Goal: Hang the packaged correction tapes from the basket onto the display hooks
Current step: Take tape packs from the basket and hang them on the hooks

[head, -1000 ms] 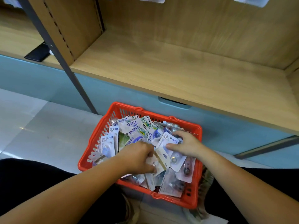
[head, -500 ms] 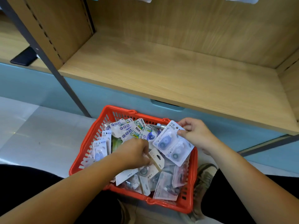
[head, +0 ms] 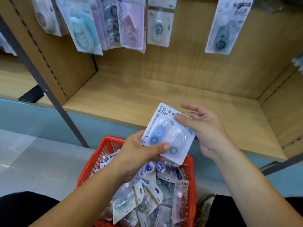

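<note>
A white and blue two-pack of correction tape [head: 165,128] is held up above the red basket [head: 105,148]. My left hand [head: 139,153] grips its lower edge, thumb across the front. My right hand [head: 203,128] pinches its upper right corner with the thumb, the other fingers spread loosely behind. The basket on the floor holds several more packaged tapes [head: 147,194]. Above, other packs hang on the display: a teal one [head: 82,27], a pink one [head: 131,23], a white one [head: 158,28] and a blue one at the right [head: 224,28].
A wooden shelf board [head: 147,99] runs below the hanging packs, with wooden side walls. A dark metal upright [head: 41,82] slants at the left. A black phone-like slab [head: 32,95] lies on the left shelf. My knees and a shoe [head: 203,208] flank the basket.
Both hands rose out of the basket with the two-pack. My left hand let go of the packs it was sorting and took the pack's lower edge. The view tilted up to the hanging packs.
</note>
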A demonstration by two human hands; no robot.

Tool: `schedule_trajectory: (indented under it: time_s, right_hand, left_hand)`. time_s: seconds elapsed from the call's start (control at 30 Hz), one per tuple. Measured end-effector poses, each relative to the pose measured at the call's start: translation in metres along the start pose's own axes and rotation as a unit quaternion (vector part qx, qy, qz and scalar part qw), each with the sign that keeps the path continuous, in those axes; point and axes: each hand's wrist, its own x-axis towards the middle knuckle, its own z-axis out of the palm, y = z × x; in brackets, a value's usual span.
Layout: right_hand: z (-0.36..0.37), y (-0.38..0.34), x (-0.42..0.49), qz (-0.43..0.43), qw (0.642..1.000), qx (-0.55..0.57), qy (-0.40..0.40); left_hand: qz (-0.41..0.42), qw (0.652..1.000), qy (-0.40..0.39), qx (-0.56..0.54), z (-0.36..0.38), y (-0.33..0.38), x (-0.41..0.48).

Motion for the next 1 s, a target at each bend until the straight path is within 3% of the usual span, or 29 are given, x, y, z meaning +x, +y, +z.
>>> schedule_trajectory:
  time_s: [0.07,0.13,0.2,0.3,0.47,0.67,0.8,1.0]
  right_hand:
    - [0.004,-0.01,-0.001,0.029,0.998,0.04,-0.039]
    - [0.011,-0.017,-0.005,0.035,0.993,-0.013,-0.115]
    - [0.02,-0.025,-0.007,0.006,0.989,-0.063,-0.135]
    - [0.031,-0.046,0.0,-0.035,0.989,-0.072,-0.121]
    - [0.035,-0.099,0.02,-0.067,0.986,-0.086,-0.129]
    - [0.031,-0.139,0.059,-0.164,0.98,-0.109,-0.013]
    - [0.03,-0.137,0.09,-0.208,0.971,-0.116,0.023]
    - [0.032,-0.126,0.123,-0.291,0.947,-0.134,-0.03]
  left_hand:
    - [0.02,0.999,0.011,-0.041,0.001,0.014,0.004]
    - [0.045,0.996,0.016,-0.075,0.001,0.028,0.008]
    - [0.069,0.993,0.014,-0.099,0.001,0.045,0.012]
    - [0.108,0.99,-0.011,-0.089,0.004,0.072,0.016]
    - [0.18,0.983,0.026,-0.023,0.009,0.117,0.028]
    - [0.239,0.967,0.09,-0.007,0.016,0.157,0.056]
    - [0.251,0.964,0.08,0.023,0.024,0.175,0.081]
    - [0.299,0.951,0.069,0.045,0.036,0.17,0.107]
